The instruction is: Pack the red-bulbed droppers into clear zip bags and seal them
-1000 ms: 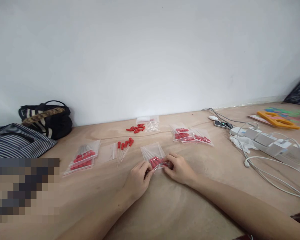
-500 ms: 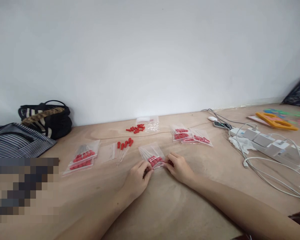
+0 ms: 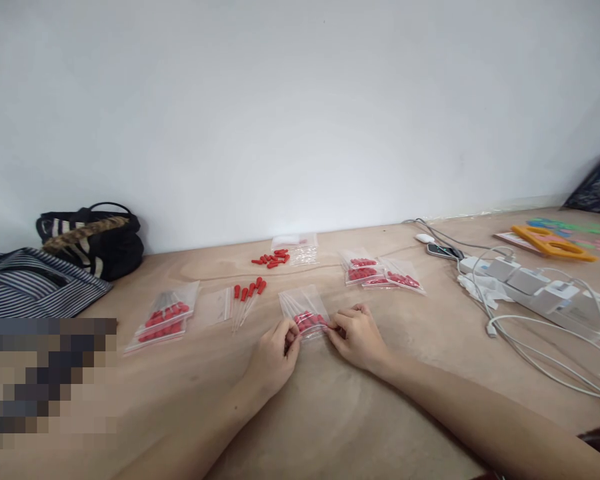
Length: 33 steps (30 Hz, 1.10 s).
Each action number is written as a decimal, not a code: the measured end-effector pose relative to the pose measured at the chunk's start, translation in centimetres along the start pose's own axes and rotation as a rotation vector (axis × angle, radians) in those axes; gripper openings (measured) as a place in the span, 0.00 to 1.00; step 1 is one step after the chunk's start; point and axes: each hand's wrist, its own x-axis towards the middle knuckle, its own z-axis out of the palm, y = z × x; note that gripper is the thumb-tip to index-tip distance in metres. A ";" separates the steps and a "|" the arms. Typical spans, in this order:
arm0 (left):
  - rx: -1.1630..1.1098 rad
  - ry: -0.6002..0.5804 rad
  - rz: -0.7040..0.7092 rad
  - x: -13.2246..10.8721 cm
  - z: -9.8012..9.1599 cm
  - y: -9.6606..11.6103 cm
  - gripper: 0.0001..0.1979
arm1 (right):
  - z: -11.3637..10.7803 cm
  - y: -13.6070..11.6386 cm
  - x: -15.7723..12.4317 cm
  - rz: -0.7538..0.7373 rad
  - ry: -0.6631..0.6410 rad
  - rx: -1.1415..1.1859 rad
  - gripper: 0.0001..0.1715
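A clear zip bag [image 3: 305, 312] lies in front of me, with several red-bulbed droppers inside, their clear tubes pointing away. My left hand [image 3: 276, 350] pinches its near left corner, and my right hand [image 3: 357, 337] pinches the near right corner. Left of the bag, several loose droppers [image 3: 249, 295] lie with their red bulbs pointing away from me. Beside them is a flat clear zip bag [image 3: 211, 307]. Farther left, filled dropper bags [image 3: 165, 319] overlap in a pile.
Loose red bulbs [image 3: 273, 258] and clear tubes [image 3: 305, 255] lie near the wall. More bags of red bulbs [image 3: 380, 272] sit at the right. Chargers on a power strip [image 3: 535, 287] and white cables [image 3: 540, 360] spread along the right side. A black bag [image 3: 115, 243] stands at the left.
The bag's near edge was bowed and is now straighter and flatter between my hands. The red bulbs inside are spread more evenly. Both hands have barely moved.
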 end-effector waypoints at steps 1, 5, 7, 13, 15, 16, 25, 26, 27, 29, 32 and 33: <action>0.007 0.005 -0.010 0.0 0.1 0.0 0.04 | 0.0 -0.1 0.0 -0.030 0.022 -0.015 0.09; 0.041 0.003 -0.030 0.3 0.0 0.2 0.05 | 0.5 -0.3 -0.2 -0.074 0.090 -0.064 0.07; 0.055 -0.012 -0.022 0.4 0.0 0.3 0.06 | 0.6 -0.4 -0.2 -0.056 0.098 -0.083 0.06; 0.087 -0.002 -0.016 0.5 -0.2 0.1 0.03 | 0.6 -0.2 -0.1 0.056 0.080 -0.122 0.04; 0.096 0.017 -0.010 0.5 -0.2 -0.1 0.01 | 0.5 -0.2 -0.1 0.080 0.078 -0.146 0.04; 0.096 0.021 0.002 0.5 -0.3 -0.1 0.01 | 0.5 -0.2 -0.1 0.086 0.075 -0.155 0.03; 0.023 -0.017 0.137 0.9 -0.4 0.3 0.07 | 0.7 -0.4 0.8 0.132 -0.055 -0.242 0.06; 0.016 -0.027 0.146 0.9 -0.4 0.3 0.08 | 0.8 -0.3 0.9 0.122 -0.068 -0.256 0.07; 0.010 -0.036 0.153 0.9 -0.4 0.4 0.08 | 1.0 -0.2 1.0 0.107 -0.074 -0.271 0.08; 0.002 -0.054 0.158 1.0 -0.5 0.4 0.08 | 1.3 0.0 1.1 0.055 -0.061 -0.298 0.09; -0.003 -0.071 0.152 0.9 -0.6 0.4 0.08 | 1.7 0.2 1.2 -0.063 0.005 -0.292 0.11; -0.004 -0.075 0.150 0.9 -0.6 0.4 0.08 | 1.8 0.3 1.2 -0.094 0.026 -0.273 0.11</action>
